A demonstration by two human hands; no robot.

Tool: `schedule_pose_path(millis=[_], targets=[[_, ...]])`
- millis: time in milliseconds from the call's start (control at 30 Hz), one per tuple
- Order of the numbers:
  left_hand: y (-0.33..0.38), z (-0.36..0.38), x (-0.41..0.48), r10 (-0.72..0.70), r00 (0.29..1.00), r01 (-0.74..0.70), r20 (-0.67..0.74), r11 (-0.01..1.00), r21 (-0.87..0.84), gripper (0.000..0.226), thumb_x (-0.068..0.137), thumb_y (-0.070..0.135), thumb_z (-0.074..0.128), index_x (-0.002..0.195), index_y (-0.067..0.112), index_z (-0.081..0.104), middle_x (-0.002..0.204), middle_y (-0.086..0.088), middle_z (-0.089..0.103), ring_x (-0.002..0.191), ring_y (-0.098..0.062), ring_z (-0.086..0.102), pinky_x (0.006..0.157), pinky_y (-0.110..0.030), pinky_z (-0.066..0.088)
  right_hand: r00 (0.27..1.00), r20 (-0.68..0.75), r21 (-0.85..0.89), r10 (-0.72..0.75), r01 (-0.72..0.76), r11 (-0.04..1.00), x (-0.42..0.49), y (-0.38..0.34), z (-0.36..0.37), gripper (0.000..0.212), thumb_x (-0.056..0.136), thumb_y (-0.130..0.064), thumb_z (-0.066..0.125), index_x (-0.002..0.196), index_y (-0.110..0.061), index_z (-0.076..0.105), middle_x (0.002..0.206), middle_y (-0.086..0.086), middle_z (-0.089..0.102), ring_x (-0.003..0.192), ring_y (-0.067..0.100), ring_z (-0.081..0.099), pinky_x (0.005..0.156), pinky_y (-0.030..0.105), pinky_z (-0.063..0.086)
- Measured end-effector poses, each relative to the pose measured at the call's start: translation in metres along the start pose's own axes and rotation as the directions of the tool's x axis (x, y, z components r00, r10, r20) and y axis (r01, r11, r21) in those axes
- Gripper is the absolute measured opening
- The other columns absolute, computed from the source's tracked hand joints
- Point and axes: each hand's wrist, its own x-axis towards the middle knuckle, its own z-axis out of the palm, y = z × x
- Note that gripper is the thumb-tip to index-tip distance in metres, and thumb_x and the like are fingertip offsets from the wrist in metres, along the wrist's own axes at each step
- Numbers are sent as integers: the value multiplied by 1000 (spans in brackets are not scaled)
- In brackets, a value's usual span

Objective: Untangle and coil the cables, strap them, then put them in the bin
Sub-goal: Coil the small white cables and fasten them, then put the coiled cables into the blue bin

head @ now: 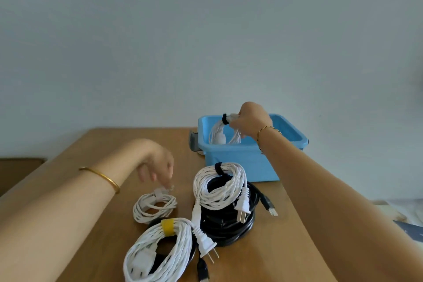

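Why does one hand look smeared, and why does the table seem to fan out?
Head view: the left hand is motion-blurred, while the right hand gripping a white coil at the blue bin looks sharper; the wide-angle lens splays the edges of the table; light is soft, without glare.

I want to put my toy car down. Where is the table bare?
The table is bare left of the blue bin, behind the left hand. Another bare strip runs along its right edge, beside the black coil. The near middle is crowded with white coils.
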Motion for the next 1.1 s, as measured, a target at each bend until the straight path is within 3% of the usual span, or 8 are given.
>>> schedule_pose_path(millis=[100,333,467,567,633,767,867,1100], targets=[[1,15,11,-52,990,43,130,996,77,45,82,21,74,122,11,55,125,-9,59,110,-22,60,85,-36,57,989,147,-83,11,2,997,6,-5,12,31,83,-14,58,57,-10,42,62,7,53,63,25,54,59,26,45],[-8,25,16,-15,998,15,60,1000,3,32,82,10,73,108,6,53,113,-10,59,102,-23,62,79,-33,58,894,434,-455,115,107,884,14,-14,19,31,92,-12,49,62,-8,45,67,5,44,56,18,40,55,26,37],[-16,11,2,9,1000,-7,18,996,-86,33,79,10,76,104,7,56,111,-9,61,92,-20,63,73,-31,59,883,448,-525,142,131,841,17,-10,22,26,97,-19,46,74,-7,49,77,6,45,75,23,45,78,32,37],[-18,-20,-17,10,999,-18,-48,985,-169,26,78,10,77,99,7,62,106,-10,65,87,-20,65,65,-29,59,924,379,-429,53,125,895,23,-10,20,15,91,-21,55,81,-10,56,83,5,51,85,28,48,84,37,45],[-12,-46,-32,10,983,-52,-181,972,-227,21,79,10,75,93,8,58,94,-10,63,77,-19,63,56,-27,57,973,231,-268,-24,87,960,23,-12,13,24,90,-22,50,72,-8,53,72,3,53,80,28,53,70,29,46],[29,-83,-46,15,889,-187,-457,924,-334,12,84,10,69,85,4,59,75,-9,62,62,-17,61,60,-29,57,968,212,521,-132,3,854,-11,-25,-23,42,99,-41,37,101,-8,63,86,8,65,67,19,62,57,22,49],[65,-84,-37,18,836,-269,-549,885,-379,14,86,9,64,75,4,57,69,-10,60,58,-19,59,62,-30,55,956,221,516,-194,54,855,-29,-18,-36,40,94,-44,49,104,-9,63,82,7,68,55,14,62,53,24,52],[92,-71,-13,59,772,-400,-633,819,-412,23,81,17,72,90,-2,64,85,-16,69,69,-23,68,65,-33,59,989,117,509,-91,19,861,-25,3,-34,8,87,1,55,94,-1,59,64,13,63,44,13,61,49,25,57]])
